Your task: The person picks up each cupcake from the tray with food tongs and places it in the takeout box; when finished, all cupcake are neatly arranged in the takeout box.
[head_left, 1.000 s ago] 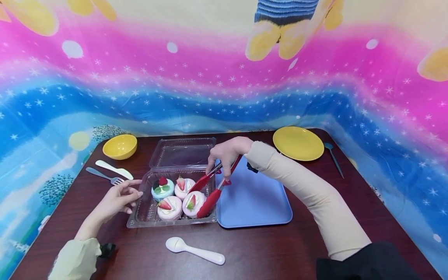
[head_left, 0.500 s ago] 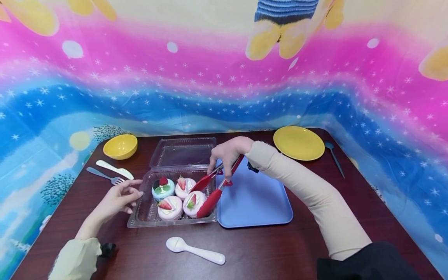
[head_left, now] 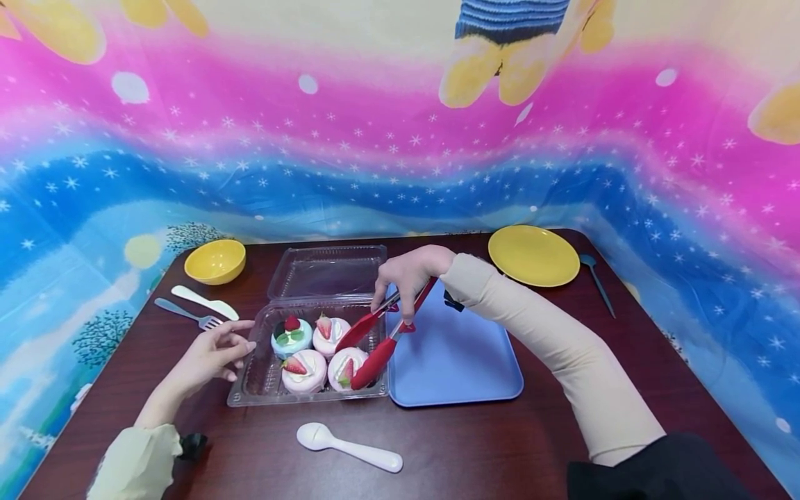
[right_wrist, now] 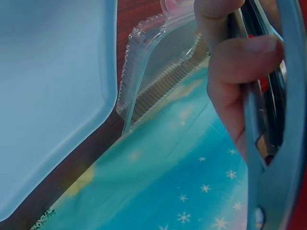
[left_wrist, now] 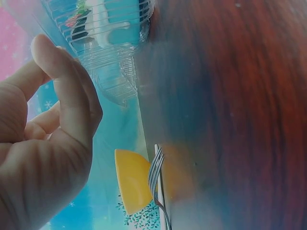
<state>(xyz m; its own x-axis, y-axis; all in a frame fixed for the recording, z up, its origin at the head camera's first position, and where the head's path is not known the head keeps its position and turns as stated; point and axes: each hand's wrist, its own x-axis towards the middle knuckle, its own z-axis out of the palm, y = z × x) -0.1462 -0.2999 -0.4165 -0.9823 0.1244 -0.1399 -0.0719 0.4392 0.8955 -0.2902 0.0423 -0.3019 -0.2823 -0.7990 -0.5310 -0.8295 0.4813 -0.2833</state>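
In the head view my right hand point(head_left: 409, 276) grips red-tipped tongs point(head_left: 377, 362) over the right side of a clear plastic container point(head_left: 256, 382). One tong tip lies against the front right pink cupcake point(head_left: 339, 367), over its strawberry slice; the other reaches beside the back right pink cupcake point(head_left: 326, 342). A front left pink cupcake point(head_left: 303, 382) and a blue cupcake point(head_left: 290, 345) with a raspberry share the container. At its left rim my left hand point(head_left: 209, 357) rests with loosely bent fingers, thumb and forefinger at the edge. The right wrist view has the metal tong handles point(right_wrist: 276, 177) close up.
The container's lid point(head_left: 328, 271) lies folded back behind it. A blue tray point(head_left: 453, 361) adjoins on the right. Around them lie a white spoon point(head_left: 350, 448), a yellow bowl point(head_left: 214, 262), a white knife point(head_left: 203, 302), a fork point(head_left: 184, 312), a yellow plate point(head_left: 533, 255) and a dark spoon point(head_left: 598, 288).
The tong tips have shifted slightly, one moving nearer the viewer. The strawberry slice on the front right cupcake has turned and slid toward the viewer. My left hand keeps its place.
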